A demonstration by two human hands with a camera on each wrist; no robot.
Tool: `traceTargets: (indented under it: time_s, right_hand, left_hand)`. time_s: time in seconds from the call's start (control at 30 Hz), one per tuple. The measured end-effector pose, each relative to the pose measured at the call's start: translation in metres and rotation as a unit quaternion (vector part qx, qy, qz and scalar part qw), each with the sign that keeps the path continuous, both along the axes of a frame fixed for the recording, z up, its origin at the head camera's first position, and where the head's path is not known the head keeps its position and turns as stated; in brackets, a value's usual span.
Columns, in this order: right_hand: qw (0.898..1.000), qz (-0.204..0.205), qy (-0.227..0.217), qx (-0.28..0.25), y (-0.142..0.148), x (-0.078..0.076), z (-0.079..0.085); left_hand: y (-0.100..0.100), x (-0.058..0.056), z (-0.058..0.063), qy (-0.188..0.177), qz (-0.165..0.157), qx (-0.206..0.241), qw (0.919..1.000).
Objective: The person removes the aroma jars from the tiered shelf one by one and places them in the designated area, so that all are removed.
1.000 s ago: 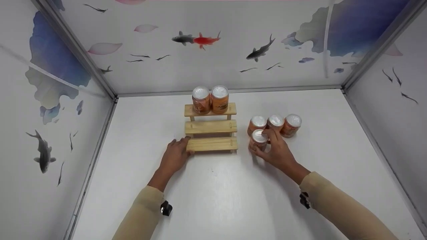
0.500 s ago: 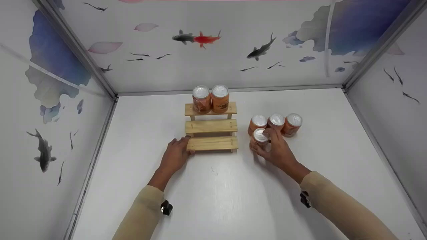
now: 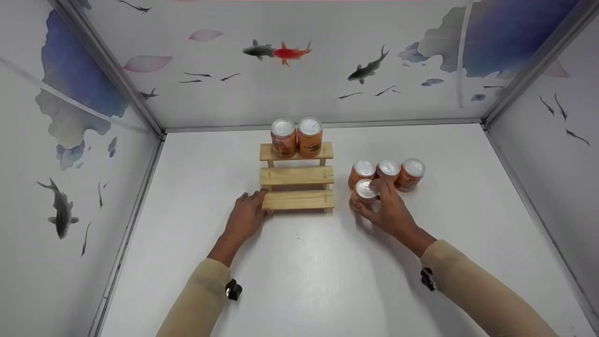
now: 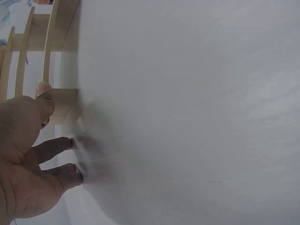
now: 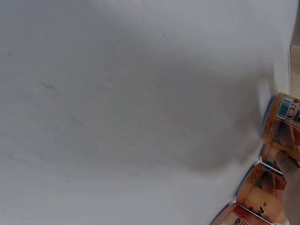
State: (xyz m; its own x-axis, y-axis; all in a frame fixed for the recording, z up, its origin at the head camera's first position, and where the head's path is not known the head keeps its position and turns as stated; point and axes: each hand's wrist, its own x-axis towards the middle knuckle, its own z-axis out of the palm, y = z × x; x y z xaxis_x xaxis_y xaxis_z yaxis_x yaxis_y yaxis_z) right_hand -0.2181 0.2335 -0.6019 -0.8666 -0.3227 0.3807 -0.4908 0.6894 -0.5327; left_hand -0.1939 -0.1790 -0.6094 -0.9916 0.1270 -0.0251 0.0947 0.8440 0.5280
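A three-step wooden display stand (image 3: 297, 176) is on the white table, with two orange-labelled cans (image 3: 283, 138) side by side on its top step. At the stand's left end, my left hand (image 3: 245, 215) pinches the lowest step between thumb and forefinger. Its other fingertips touch the tabletop in the left wrist view. My right hand (image 3: 393, 210) grips an upright silver-lidded can (image 3: 366, 189) right of the stand, thumb on the near side and fingers at the far right. In the right wrist view, this can (image 5: 281, 119) shows a barcode on its label.
Behind the gripped can stand three more cans (image 3: 412, 174) in a row, close together. White printed panels (image 3: 299, 93) enclose the table (image 3: 299, 281) at the back and both sides, with metal framing along the edges.
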Motion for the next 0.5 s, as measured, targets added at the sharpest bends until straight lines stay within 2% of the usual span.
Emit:
traceTargets:
  time_s: [0.3, 0.5]
  right_hand:
    - [1.0, -0.01, -0.022, 0.018, 0.0011, 0.0009, 0.0017]
    - [0.999, -0.007, -0.021, 0.024, 0.0017, 0.0004, 0.0049]
  left_hand:
    - [0.0005, 0.0016, 0.0003, 0.002, 0.0, -0.007, 1.0]
    - [0.0015, 0.0016, 0.0043, -0.022, 0.012, -0.001, 0.9997]
